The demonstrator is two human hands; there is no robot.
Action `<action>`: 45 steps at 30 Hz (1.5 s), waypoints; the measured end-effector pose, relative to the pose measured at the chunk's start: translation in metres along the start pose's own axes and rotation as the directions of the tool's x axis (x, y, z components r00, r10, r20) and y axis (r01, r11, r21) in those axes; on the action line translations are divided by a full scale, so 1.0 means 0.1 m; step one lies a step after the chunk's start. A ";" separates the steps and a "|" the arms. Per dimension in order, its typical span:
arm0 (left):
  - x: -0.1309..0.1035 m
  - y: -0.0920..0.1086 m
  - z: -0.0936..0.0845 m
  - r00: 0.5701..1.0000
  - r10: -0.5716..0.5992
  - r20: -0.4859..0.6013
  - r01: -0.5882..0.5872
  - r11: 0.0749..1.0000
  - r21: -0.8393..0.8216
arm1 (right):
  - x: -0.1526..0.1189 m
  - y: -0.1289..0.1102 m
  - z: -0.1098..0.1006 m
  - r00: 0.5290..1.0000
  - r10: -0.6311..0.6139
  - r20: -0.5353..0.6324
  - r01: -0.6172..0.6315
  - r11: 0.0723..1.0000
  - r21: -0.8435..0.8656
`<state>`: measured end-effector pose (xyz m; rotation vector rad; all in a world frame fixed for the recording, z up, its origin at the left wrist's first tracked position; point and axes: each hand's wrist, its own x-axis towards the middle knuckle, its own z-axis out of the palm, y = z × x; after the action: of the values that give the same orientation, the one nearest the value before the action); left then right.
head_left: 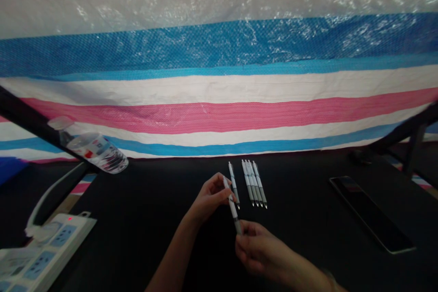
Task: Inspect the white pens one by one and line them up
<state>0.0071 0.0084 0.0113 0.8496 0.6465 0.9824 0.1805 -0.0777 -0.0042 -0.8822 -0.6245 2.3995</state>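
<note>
Between my two hands, above the black table (pixel 143 219), is a white pen (pixel 233 207) with a grey grip, tilted with its upper end to the left. My left hand (pixel 212 195) pinches it near the upper end. Around its lower, grey end the fingers of my right hand (pixel 255 245) are closed, hiding the tip. Just behind my left fingertips lies a single similar pen (pixel 233 178). A row of several matching pens (pixel 254 183) lies side by side to the right of it, tips toward me.
At right lies a dark smartphone (pixel 372 214). A white power strip (pixel 51 255) with a plugged-in cable and a red light sits at left. Behind it a clear plastic bottle (pixel 99 151) leans by a black bar. A striped plastic sheet (pixel 219 116) hangs along the back edge.
</note>
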 end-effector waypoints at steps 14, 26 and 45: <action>0.01 0.01 -0.01 0.999 0.021 -0.041 -0.023 0.998 -0.058 | -0.01 -0.04 0.02 1.000 0.005 0.025 -0.004 1.000 -0.011; 0.00 0.01 -0.02 0.997 0.031 -0.065 -0.035 0.997 -0.067 | 0.03 0.03 -0.05 1.000 -0.017 0.024 0.016 1.000 0.012; 0.02 0.01 -0.04 0.995 0.027 -0.091 -0.034 0.996 -0.077 | 0.04 -0.03 0.00 1.000 -0.013 0.022 0.011 0.997 0.078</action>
<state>0.0043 0.0114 0.0099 0.7513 0.6687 1.0717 0.1786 -0.0728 -0.0039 -0.8175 -0.5392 2.4085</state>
